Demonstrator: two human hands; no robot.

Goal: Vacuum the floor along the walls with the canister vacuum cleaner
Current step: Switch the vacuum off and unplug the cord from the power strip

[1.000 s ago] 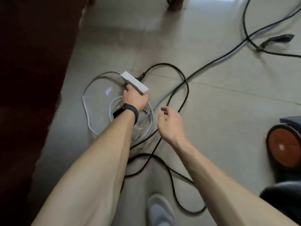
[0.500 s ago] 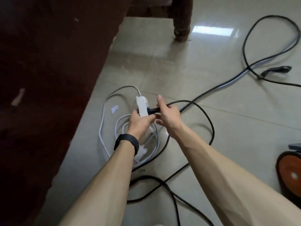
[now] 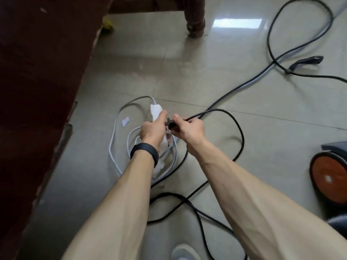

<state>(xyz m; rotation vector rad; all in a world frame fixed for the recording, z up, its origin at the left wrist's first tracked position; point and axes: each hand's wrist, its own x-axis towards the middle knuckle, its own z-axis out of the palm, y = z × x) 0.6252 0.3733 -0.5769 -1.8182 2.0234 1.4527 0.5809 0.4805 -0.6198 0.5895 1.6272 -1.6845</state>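
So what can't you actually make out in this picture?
All in the head view:
Power strip: its sockets are covered by the left hand gripping it.
Plug: its pins are too small and blurred, and the right hand pinching it covers its back.
Vacuum cleaner: cut off by the right edge, so only one side shows.
Yellow thing: half hidden behind the dark wooden furniture, too small to name.

Left forearm, right forearm bare, lean, veins faintly showing. Left hand, right hand bare. Black wristband, plain, matte, broad, snug on left wrist. Pale grey shoe toe, rounded, blurred, at bottom edge.
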